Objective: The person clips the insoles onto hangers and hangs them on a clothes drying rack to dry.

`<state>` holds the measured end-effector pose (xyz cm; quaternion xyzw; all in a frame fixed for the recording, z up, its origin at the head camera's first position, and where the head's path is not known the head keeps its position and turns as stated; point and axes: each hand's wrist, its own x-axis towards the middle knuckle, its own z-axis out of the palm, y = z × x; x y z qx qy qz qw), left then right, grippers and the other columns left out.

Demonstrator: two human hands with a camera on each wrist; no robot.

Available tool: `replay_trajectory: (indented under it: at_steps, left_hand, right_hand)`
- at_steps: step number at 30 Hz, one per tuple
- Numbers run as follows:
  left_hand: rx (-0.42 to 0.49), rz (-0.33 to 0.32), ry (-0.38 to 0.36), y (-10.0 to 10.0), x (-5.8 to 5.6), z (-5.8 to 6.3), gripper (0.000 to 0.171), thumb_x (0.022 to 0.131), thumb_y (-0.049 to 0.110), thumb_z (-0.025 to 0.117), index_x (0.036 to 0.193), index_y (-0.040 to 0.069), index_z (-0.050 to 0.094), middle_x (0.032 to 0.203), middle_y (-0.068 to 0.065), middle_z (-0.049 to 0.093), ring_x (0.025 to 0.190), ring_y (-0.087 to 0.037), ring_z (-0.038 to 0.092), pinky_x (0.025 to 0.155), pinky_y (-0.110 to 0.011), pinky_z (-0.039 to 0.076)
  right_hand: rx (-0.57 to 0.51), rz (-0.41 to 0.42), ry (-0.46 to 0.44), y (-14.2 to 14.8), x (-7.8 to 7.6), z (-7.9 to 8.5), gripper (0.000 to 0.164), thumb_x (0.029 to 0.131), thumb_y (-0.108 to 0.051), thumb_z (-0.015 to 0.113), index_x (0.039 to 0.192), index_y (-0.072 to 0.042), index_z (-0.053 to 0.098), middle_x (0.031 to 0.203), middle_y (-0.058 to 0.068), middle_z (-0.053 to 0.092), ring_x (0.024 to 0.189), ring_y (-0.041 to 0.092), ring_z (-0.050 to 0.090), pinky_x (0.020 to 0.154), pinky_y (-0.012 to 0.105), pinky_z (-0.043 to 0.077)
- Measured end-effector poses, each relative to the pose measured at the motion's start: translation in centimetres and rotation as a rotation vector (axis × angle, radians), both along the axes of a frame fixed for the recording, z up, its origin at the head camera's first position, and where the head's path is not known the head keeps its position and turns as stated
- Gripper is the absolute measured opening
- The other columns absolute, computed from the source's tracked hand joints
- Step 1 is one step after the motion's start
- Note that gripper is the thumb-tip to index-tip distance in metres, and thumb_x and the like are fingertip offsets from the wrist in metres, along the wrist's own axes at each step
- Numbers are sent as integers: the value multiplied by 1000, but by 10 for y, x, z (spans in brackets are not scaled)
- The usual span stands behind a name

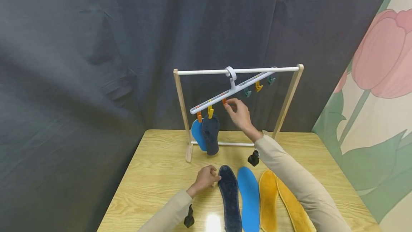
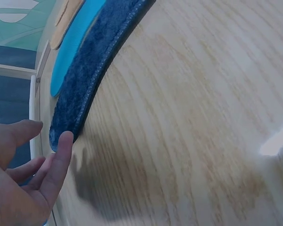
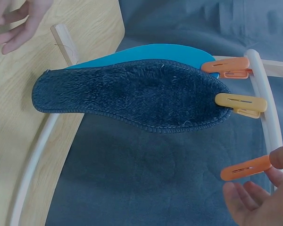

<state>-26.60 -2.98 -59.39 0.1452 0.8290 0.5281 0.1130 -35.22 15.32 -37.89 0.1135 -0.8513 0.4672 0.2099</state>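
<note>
With thumb and forefinger my right hand (image 1: 239, 114) pinches an orange clip (image 3: 246, 168) on the white hanger (image 1: 234, 89). Two insoles hang to the left of it. The blue one (image 1: 197, 133) is held by another orange clip (image 1: 199, 116), the fuzzy navy one (image 3: 132, 94) by a yellow clip (image 3: 240, 101). My left hand (image 1: 206, 177), fingers loosely bent, is over the table at the tip of a navy insole (image 2: 92, 66); whether it touches cannot be told. Beside that insole lie a blue insole (image 1: 249, 199) and two yellow insoles (image 1: 268, 199).
The hanger hooks over the upper white bar (image 1: 206, 72) of a wooden-legged rack (image 1: 291, 99). Green clips (image 1: 247, 91) and a yellow clip (image 1: 258, 86) hang on its right half. Behind the wooden table (image 1: 161, 174) is a dark curtain (image 1: 128, 46).
</note>
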Motion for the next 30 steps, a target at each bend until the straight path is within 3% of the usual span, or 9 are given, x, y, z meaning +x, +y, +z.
replay_trajectory:
  at_steps: [6,13,19,30]
  left_hand:
    - [-37,-5,-26,-1,1,-4,43,89,6,75,121,-14,57,97,-16,60,72,-32,67,53,-39,59]
    - [-66,-9,-24,0,3,-10,37,88,7,75,116,-13,60,87,-9,56,64,-28,66,49,-35,57]
    - [-43,-31,-27,2,5,-15,34,89,5,74,115,-13,59,86,-7,54,66,-27,66,50,-34,57]
    - [-52,-7,-11,5,5,-15,31,88,6,76,109,-10,61,86,-6,55,61,-20,66,48,-29,56]
  right_hand:
    - [-8,-3,9,-2,-2,1,21,100,-12,62,116,1,63,116,19,63,109,36,63,90,51,51]
    - [4,-9,-1,-4,-4,-2,18,101,-15,59,113,-1,61,105,18,67,94,32,64,79,47,50]
    - [18,3,-3,-6,-4,-3,18,102,-16,57,113,-1,59,105,17,67,95,32,63,82,47,50]
    - [36,36,-10,-12,-5,-1,18,102,-16,58,111,0,57,111,19,67,102,35,64,87,49,50]
